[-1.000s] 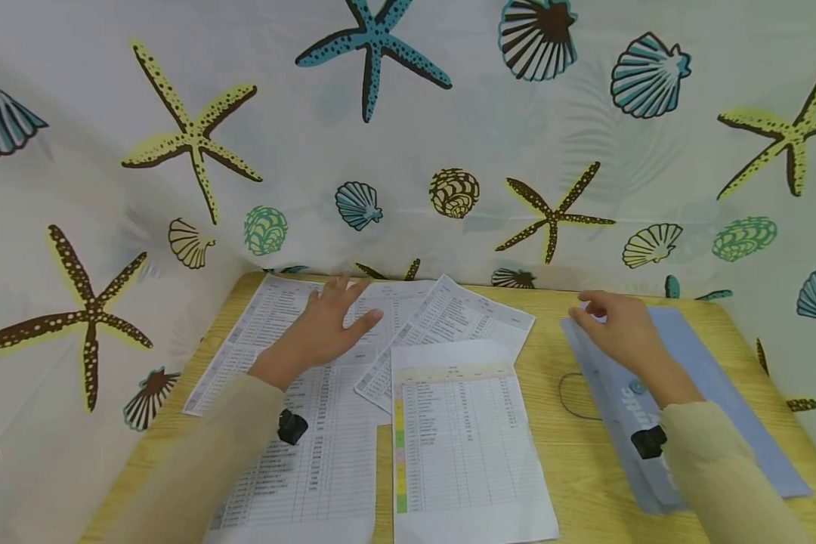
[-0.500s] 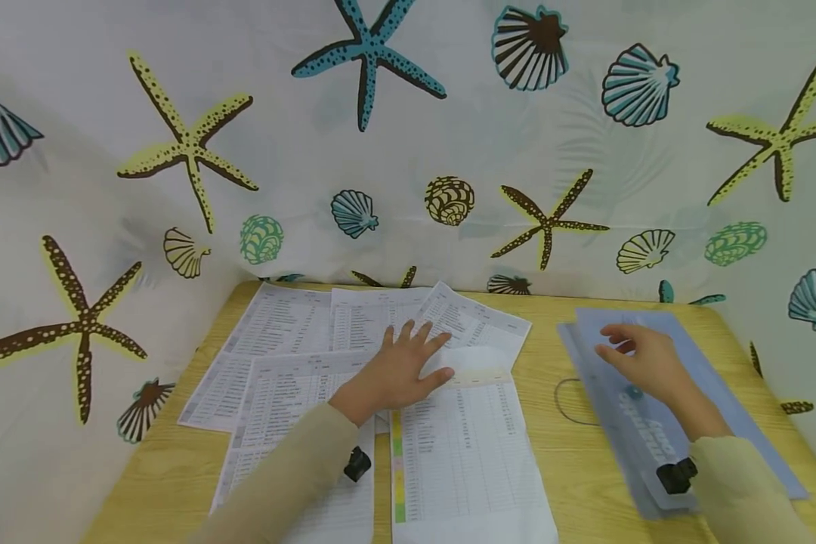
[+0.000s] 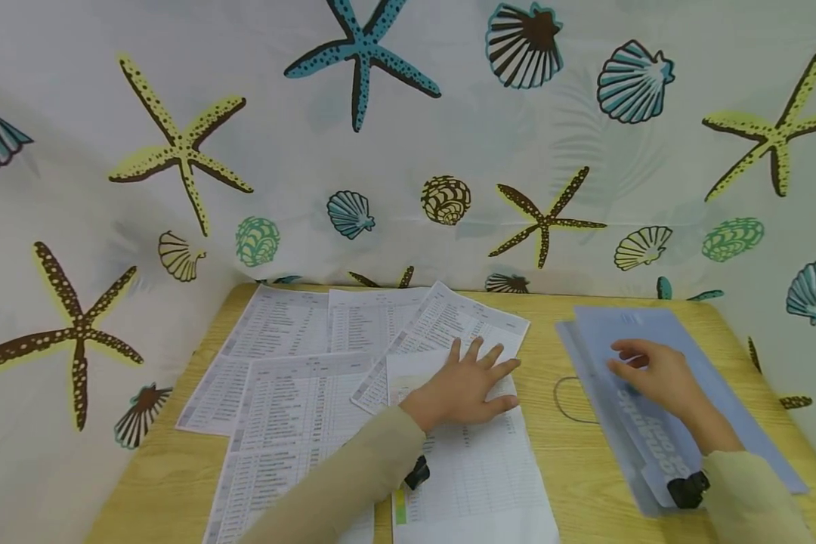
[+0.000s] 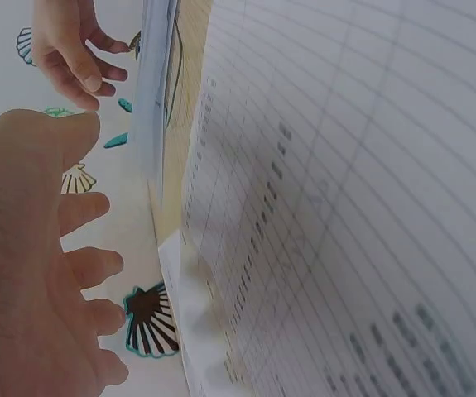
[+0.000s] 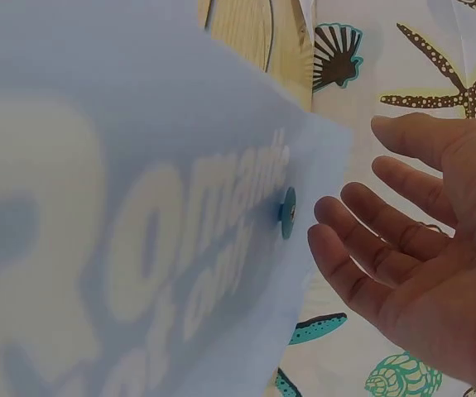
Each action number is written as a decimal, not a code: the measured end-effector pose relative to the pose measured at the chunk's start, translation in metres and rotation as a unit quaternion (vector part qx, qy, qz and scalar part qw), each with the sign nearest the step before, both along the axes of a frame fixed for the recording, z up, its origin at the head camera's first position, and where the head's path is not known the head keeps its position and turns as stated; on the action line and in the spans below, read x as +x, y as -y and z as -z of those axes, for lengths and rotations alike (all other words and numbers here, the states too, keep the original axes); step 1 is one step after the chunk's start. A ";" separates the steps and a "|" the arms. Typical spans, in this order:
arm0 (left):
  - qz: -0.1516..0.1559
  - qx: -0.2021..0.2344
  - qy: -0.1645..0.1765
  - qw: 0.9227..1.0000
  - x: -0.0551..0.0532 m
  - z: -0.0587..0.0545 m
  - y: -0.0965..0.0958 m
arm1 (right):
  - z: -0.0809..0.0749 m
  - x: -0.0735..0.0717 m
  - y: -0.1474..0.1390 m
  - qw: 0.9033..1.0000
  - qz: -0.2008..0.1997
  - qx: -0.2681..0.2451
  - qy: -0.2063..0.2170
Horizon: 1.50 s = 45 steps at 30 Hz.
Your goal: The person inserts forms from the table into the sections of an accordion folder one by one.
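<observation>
My left hand hovers with spread fingers over a printed table sheet that has a coloured strip down its left edge. In the left wrist view a gap shows between that hand and the paper. Over on the right, my right hand hangs loosely curled above a blue plastic folder and holds nothing. White lettering and a round teal button mark the folder's face in the right wrist view, with the right hand apart from it.
Several more printed sheets lie left and behind: one in front, one at the far left, one at the back and a slanted one. A thin cord loop sticks out beside the folder. Patterned cloth surrounds the wooden table.
My left hand has swept rightward from the far left sheets to above the sheet with the coloured strip. My right hand has shifted slightly right and nearer over the folder.
</observation>
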<state>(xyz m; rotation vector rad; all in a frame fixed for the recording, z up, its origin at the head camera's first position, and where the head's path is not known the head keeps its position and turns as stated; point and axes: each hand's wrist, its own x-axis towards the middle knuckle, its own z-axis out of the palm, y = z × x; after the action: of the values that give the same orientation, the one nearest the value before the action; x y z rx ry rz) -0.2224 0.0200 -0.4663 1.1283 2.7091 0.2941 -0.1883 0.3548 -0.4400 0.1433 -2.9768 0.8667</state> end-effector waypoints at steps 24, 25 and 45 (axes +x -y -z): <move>0.067 -0.101 -0.009 0.993 0.026 0.013 -0.091 | 0.022 0.001 -0.008 1.000 -0.006 0.015 0.005; 0.067 -0.105 -0.010 0.992 0.028 0.013 -0.094 | 0.023 0.000 -0.007 1.000 -0.008 0.015 0.010; 0.059 -0.154 0.004 0.986 0.036 0.016 -0.124 | 0.028 -0.001 -0.004 0.998 -0.012 0.036 0.044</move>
<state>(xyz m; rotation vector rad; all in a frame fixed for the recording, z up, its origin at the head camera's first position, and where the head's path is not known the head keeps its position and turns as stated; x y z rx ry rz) -0.1865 0.1440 -0.4818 1.1824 2.5511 -0.1340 -0.1894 0.3590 -0.4684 0.1469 -3.0965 0.7881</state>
